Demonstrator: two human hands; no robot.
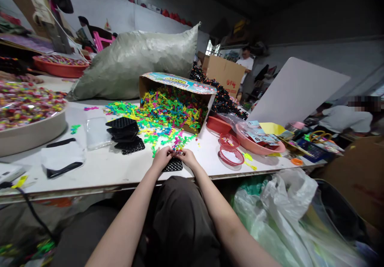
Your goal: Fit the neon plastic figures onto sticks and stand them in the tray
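Observation:
My left hand (pixel 162 157) and my right hand (pixel 187 156) meet at the table's front edge, fingers pinched together over a small black grid tray (pixel 174 165). Between the fingertips sits a small coloured plastic piece, too small to name. A tipped cardboard box (pixel 177 84) just beyond spills a heap of neon plastic pieces (pixel 162 111) toward my hands. A stack of black grid trays (pixel 124 134) lies to the left.
A large grey sack (pixel 135 59) lies behind the box. A round tub of coloured items (pixel 27 111) stands at left. Red baskets (pixel 230 155) and a pink bowl (pixel 258 145) sit at right. Plastic bags (pixel 285 211) hang below. Other people work at the far right.

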